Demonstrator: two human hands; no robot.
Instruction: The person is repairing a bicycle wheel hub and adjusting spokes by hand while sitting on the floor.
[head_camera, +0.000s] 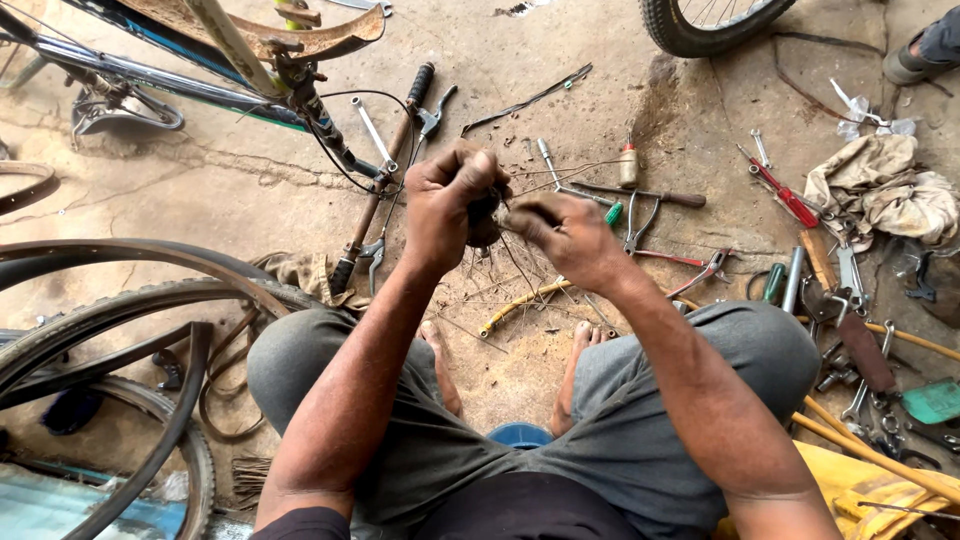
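Small dark part (484, 218) pinched between raised left hand (448, 205), right hand (565, 232)

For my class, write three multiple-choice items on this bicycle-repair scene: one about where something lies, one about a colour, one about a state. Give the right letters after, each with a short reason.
1. Where does the crumpled rag lie?
A. at the far right of the floor
B. on the person's lap
C. over the bicycle frame

2. What colour are the handles of the pliers just left of the rag?
A. blue
B. red
C. white

3. How is the left hand?
A. flat on the ground
B. closed round a small dark part
C. resting on a knee

Answers:
1 A, the rag sits on the concrete among the tools at the right.
2 B, both handles are red.
3 B, its fingers wrap the small dark part while the right hand pinches at it.
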